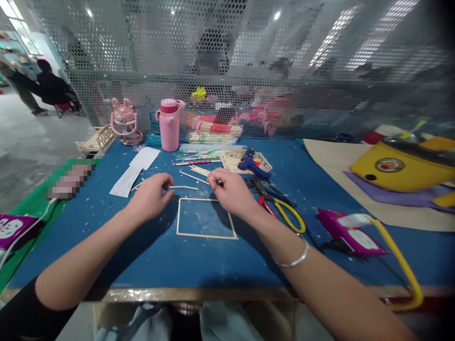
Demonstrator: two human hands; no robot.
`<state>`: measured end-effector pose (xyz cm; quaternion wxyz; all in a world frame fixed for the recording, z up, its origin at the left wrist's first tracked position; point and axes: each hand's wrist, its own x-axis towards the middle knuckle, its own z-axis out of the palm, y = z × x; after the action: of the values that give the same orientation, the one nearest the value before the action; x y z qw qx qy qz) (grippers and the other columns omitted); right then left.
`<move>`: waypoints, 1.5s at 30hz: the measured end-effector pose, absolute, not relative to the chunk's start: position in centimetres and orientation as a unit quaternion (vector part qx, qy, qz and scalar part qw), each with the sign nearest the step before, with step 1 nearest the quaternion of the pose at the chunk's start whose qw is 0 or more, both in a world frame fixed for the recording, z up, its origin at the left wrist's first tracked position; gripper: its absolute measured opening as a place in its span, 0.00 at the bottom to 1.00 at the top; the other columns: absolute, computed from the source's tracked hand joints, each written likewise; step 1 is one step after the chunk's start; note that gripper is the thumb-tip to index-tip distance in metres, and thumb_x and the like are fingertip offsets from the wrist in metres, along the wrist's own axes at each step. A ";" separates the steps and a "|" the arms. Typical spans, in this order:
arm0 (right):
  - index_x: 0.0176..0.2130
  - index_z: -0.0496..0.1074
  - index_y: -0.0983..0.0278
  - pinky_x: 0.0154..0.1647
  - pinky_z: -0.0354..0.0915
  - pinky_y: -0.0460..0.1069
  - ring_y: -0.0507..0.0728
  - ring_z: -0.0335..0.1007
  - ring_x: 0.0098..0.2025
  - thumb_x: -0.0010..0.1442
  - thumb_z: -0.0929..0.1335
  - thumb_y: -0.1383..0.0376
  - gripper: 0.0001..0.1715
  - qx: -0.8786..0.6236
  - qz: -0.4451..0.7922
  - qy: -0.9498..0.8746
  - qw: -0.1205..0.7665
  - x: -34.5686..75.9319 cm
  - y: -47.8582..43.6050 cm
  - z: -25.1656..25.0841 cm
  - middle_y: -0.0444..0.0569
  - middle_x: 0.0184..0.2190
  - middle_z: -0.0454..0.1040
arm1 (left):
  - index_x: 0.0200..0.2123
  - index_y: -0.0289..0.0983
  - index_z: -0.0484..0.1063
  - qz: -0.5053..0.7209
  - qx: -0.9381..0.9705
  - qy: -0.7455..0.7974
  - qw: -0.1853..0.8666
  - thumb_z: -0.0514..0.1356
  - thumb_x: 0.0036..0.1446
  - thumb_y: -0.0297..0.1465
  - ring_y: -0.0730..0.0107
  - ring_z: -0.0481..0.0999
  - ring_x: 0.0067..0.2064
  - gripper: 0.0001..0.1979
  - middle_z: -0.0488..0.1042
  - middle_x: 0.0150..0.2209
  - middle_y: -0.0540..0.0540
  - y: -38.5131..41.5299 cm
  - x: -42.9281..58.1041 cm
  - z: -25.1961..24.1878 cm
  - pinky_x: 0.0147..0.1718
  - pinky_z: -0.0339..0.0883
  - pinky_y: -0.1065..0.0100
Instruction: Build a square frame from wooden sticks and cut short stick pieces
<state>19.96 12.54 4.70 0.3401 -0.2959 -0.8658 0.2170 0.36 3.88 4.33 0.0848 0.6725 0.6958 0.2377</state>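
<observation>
My left hand (152, 194) and my right hand (229, 192) are both pinched near the ends of a thin wooden stick (183, 187) that lies across the blue table (149, 255). Just below the stick sits a square frame of thin sticks (206, 235), flat on the table, its right top corner under my right hand. More loose sticks (197, 171) lie fanned out beyond my hands. My right wrist wears a silver bangle.
A blue glue gun (252, 163) and yellow-handled scissors (284, 210) lie right of my right hand. A pink bottle (168, 124), a pink cup (124, 123), stick bundles (215, 132) and white paper strips (135, 170) stand farther back. A magenta tool with a yellow cord (350, 234) lies right.
</observation>
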 end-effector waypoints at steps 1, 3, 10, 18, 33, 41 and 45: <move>0.17 0.57 0.63 0.33 0.58 0.46 0.51 0.62 0.29 0.40 0.57 0.80 0.13 -0.285 0.218 -0.865 0.351 20.2 12.6 4.8 0.44 0.24 0.66 | 0.36 0.35 0.70 0.220 0.678 0.697 0.081 0.56 0.51 0.29 0.67 0.70 0.32 0.08 0.73 0.32 0.46 4.1 0.5 4.5 0.31 0.60 0.69; 0.15 0.54 0.63 0.33 0.58 0.46 0.51 0.63 0.29 0.38 0.56 0.79 0.13 -0.274 0.224 -0.860 0.368 20.2 12.8 4.5 0.45 0.23 0.67 | 0.36 0.36 0.71 0.185 0.677 0.708 0.080 0.54 0.52 0.29 0.66 0.71 0.32 0.08 0.74 0.32 0.46 4.4 0.6 4.5 0.30 0.59 0.69; 0.16 0.68 0.65 0.37 0.60 0.47 0.53 0.68 0.33 0.42 0.60 0.80 0.15 -0.294 0.211 -0.889 0.281 18.7 12.9 1.4 0.47 0.26 0.73 | 0.34 0.37 0.76 0.153 0.655 0.727 0.143 0.52 0.56 0.35 0.64 0.73 0.32 0.13 0.77 0.31 0.44 3.0 0.7 2.4 0.31 0.60 0.67; 0.37 0.78 0.64 0.36 0.59 0.45 0.53 0.68 0.34 0.54 0.63 0.76 0.17 -0.175 0.114 -0.977 0.045 16.2 15.6 2.0 0.50 0.32 0.75 | 0.33 0.37 0.74 0.158 0.669 0.702 0.187 0.56 0.55 0.35 0.69 0.71 0.28 0.09 0.76 0.28 0.47 2.7 1.1 1.8 0.27 0.58 0.70; 0.30 0.78 0.61 0.29 0.56 0.43 0.50 0.66 0.28 0.52 0.67 0.72 0.09 -0.056 0.114 -0.991 -0.045 14.6 17.5 3.3 0.44 0.27 0.75 | 0.30 0.38 0.72 0.121 0.676 0.706 0.171 0.58 0.54 0.36 0.64 0.72 0.32 0.08 0.75 0.29 0.46 2.5 1.5 1.8 0.27 0.57 0.69; 0.35 0.75 0.61 0.31 0.56 0.47 0.56 0.68 0.33 0.55 0.64 0.72 0.12 -0.243 0.005 -0.969 0.047 15.4 18.1 3.6 0.50 0.32 0.76 | 0.31 0.37 0.73 0.115 0.676 0.706 0.177 0.57 0.55 0.35 0.64 0.73 0.33 0.08 0.75 0.30 0.46 2.6 1.5 1.9 0.29 0.59 0.68; 0.45 0.71 0.63 0.36 0.58 0.49 0.58 0.68 0.38 0.53 0.62 0.77 0.21 -0.291 0.011 -0.953 0.089 17.1 16.0 3.4 0.53 0.38 0.74 | 0.32 0.37 0.73 0.126 0.677 0.702 0.179 0.56 0.55 0.36 0.64 0.73 0.33 0.10 0.76 0.31 0.45 2.4 1.5 2.1 0.30 0.61 0.68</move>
<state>17.07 16.00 3.40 0.0892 -0.2909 -0.9525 0.0108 1.50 2.44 2.06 0.1792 0.6775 0.7021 0.1263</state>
